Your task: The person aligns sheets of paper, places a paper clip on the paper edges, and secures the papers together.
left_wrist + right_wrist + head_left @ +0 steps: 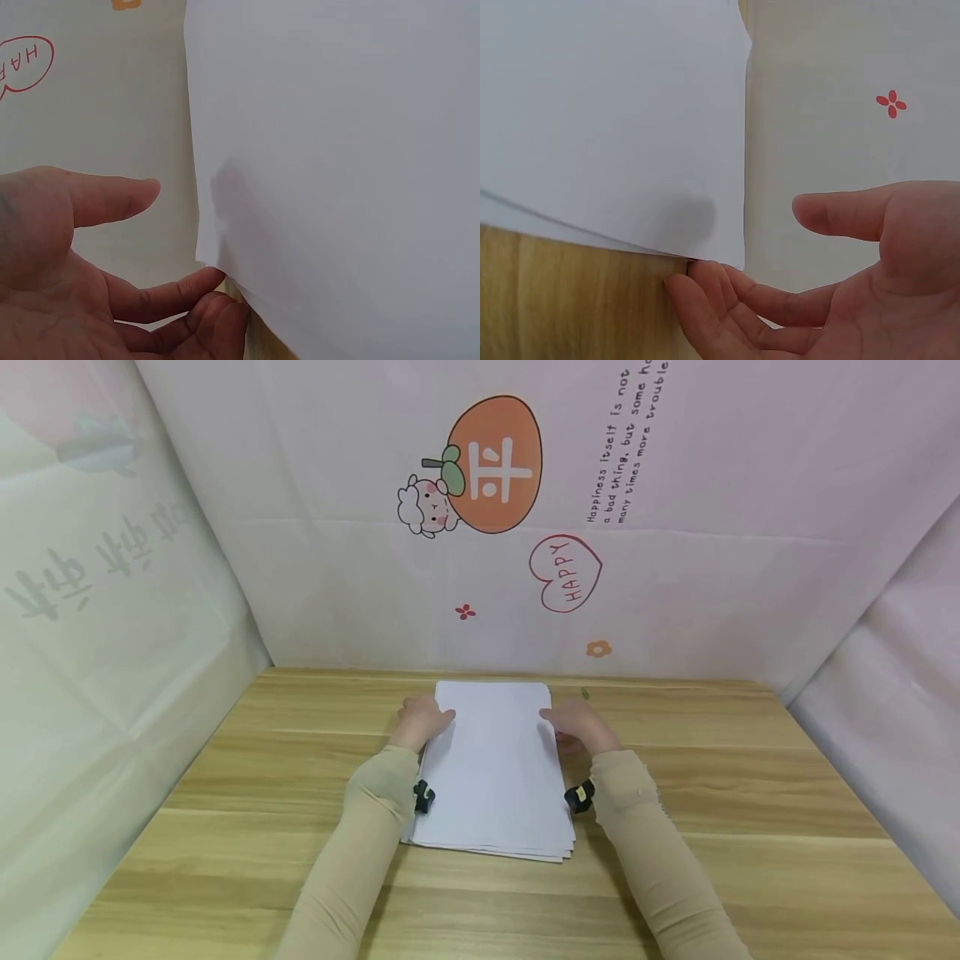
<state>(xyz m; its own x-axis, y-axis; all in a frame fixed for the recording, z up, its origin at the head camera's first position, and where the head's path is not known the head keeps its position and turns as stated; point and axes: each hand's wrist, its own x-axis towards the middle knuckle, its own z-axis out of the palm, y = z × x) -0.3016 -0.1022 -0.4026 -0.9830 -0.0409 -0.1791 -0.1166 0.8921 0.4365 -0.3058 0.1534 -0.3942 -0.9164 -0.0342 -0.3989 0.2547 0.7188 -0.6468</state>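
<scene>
A stack of white rectangular paper sheets (pixel 495 768) lies mid-frame, long axis running top to bottom, between the equally near left hand (pixel 422 721) and right hand (pixel 582 727), fingers loosely touching its upper side edges, thumbs spread, on the pale wood-grain tabletop (pixel 262 810).

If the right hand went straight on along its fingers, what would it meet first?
Likely the stack of white rectangular paper sheets: the right hand has its fingertips right at the long edge, though exact contact is unclear.
</scene>
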